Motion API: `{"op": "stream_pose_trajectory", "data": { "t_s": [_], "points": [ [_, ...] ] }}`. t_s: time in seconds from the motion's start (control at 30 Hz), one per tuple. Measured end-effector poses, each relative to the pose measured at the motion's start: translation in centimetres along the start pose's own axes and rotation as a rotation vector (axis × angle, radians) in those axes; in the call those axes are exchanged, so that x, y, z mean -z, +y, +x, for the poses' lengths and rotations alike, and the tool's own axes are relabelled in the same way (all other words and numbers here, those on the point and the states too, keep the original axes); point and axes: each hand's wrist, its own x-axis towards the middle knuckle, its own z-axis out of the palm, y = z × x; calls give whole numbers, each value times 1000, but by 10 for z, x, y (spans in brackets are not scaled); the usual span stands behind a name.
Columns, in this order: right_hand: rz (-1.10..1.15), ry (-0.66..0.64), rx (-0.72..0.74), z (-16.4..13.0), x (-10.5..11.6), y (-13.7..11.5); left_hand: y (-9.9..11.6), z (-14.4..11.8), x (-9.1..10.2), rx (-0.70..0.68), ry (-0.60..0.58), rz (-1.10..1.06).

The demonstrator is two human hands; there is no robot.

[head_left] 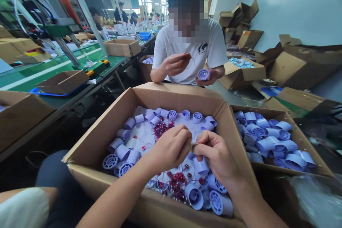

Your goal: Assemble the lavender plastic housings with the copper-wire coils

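Above a large cardboard box (107,139), my left hand (171,146) and my right hand (217,153) meet, fingertips pinched together. Whatever they grip is too small or hidden to make out. Below them, many purple plastic cups (194,196) with spoked ends lie around the inside of the box on a pale sheet (143,137). Two piles of small red parts with thin wires are among them: one pile (163,128) behind my hands, the other pile (178,185) nearer to me.
Opposite me sits a person in a white shirt (184,50), holding a round purple part (203,74) and a small wired piece. To the right, another carton (301,131) holds more purple cups. A green conveyor bench (112,65) runs along the left; cardboard boxes (299,64) pile up at right.
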Motion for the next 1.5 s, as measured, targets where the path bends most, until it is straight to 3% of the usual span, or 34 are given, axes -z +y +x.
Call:
{"op": "stream_pose_trajectory", "data": {
  "t_s": [0.1, 0.17, 0.37, 0.43, 0.63, 0.97, 1.27, 1.5],
  "points": [
    [101, -22, -36, 2, 2, -3, -5, 2, 5, 90, 149, -38],
    [148, -43, -38, 2, 3, -5, -7, 4, 9, 134, 172, -87],
    [81, -94, -16, 0, 5, -6, -3, 5, 11, 119, -95, -300],
    [41, -84, -10, -1, 6, -5, -3, 5, 11, 105, -137, -332],
    [-136, -65, 89, -3, 7, -4, -4, 4, 13, 77, -111, -311],
    [-349, -14, 190, -6, 4, -4, -2, 2, 14, -31, -193, -171],
    [-216, 22, 134, -1, 9, -5, -6, 1, 28, 20, 53, -208],
    [-262, -110, 405, -5, 11, -6, -5, 2, 17, -80, -89, -240]
  ]
}}
